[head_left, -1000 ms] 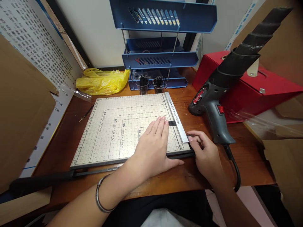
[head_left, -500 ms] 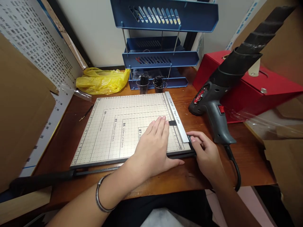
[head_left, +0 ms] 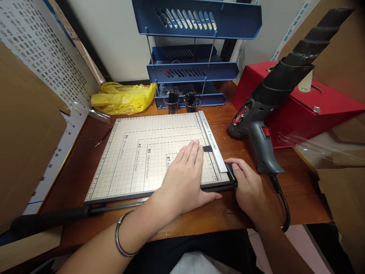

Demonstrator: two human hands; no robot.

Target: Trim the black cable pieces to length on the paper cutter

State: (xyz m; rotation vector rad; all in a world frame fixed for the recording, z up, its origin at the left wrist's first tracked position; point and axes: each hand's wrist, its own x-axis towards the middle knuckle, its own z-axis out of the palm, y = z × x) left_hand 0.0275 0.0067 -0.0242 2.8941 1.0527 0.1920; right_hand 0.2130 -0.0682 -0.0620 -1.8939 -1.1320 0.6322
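Note:
A cream paper cutter (head_left: 134, 152) with printed grid lines lies before me. My left hand (head_left: 185, 175) rests flat on its board, fingers together and stretched out, thumb apart over the front edge. Beside those fingertips, a row of thin black strands (head_left: 207, 148), like wires, reaches to the silver guard bar (head_left: 213, 142). At the near right corner my right hand (head_left: 248, 186) curls its fingers over a black handle (head_left: 231, 174), thumb against the index finger. Along the front edge runs a metal bar with a black grip (head_left: 51, 216), partly hidden by my left forearm.
Two clear cups (head_left: 171, 104) of black strands stand behind the cutter, below a blue tiered rack (head_left: 194, 70). A yellow plastic bag (head_left: 122, 98) lies back left. On the right are a grey heat gun (head_left: 264, 114) with a cord and a red box (head_left: 322, 102).
The fingers and thumb of my right hand have shifted slightly, and more of the black handle shows. My left hand stays where it was.

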